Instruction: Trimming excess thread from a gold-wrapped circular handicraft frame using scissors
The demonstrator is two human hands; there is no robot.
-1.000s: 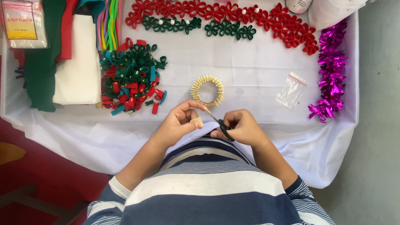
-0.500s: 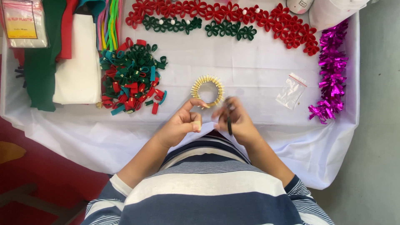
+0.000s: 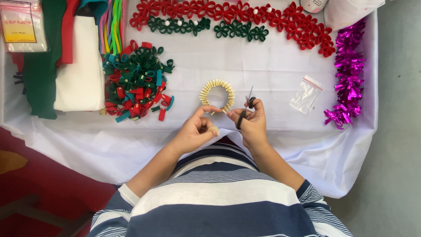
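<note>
My right hand (image 3: 252,125) grips small black-handled scissors (image 3: 245,109), blades pointing up and away from me. My left hand (image 3: 197,131) pinches a small pale piece (image 3: 215,130) between thumb and fingers, just left of the scissors. Both hands hover at the table's near edge. Directly beyond them lies a cream-yellow ring (image 3: 217,93) made of short upright loops, on the white cloth (image 3: 272,66).
A heap of red, green and teal felt loops (image 3: 136,83) lies to the left. Folded felt sheets (image 3: 66,61) and pipe cleaners (image 3: 113,24) sit far left. Red and green flower garlands (image 3: 228,17) run along the back. Magenta tinsel (image 3: 348,74) and a small clear bag (image 3: 306,94) are right.
My right hand has turned the scissors from pointing down-left to blades up and moved slightly right. My left hand stays near the ring holding the small piece.
</note>
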